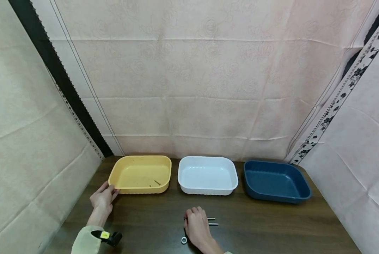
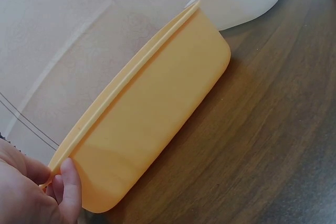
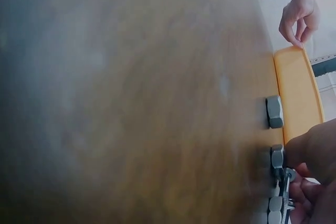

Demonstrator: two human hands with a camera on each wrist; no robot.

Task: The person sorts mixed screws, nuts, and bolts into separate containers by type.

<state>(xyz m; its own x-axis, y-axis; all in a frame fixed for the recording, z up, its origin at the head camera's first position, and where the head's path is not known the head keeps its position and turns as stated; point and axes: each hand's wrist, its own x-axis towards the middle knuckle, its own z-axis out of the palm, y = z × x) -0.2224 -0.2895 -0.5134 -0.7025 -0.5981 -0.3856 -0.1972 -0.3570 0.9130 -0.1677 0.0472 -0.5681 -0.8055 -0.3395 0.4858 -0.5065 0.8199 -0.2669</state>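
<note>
In the head view, my left hand [image 1: 102,198] pinches the rim of a yellow tray [image 1: 140,191] at its front left corner. Thumb and fingers [image 2: 71,184] show on that rim in the left wrist view. My right hand [image 1: 197,225] is low over the table in front of the white tray, its fingers curled. In the right wrist view its fingertips pinch a small metal screw [image 3: 286,186], partly hidden by the hand. Metal nuts [image 3: 274,112] stand close by. Two metal shanks [image 1: 213,224] stick out to the right of this hand, and one nut [image 1: 184,240] lies to its left.
A white tray [image 1: 208,192] stands in the middle, a blue tray [image 1: 276,197] to its right. Small screws [image 1: 157,182] lie inside the yellow tray. Pale cloth [image 1: 205,88] hangs behind and on both sides of the brown wooden table [image 1: 256,225].
</note>
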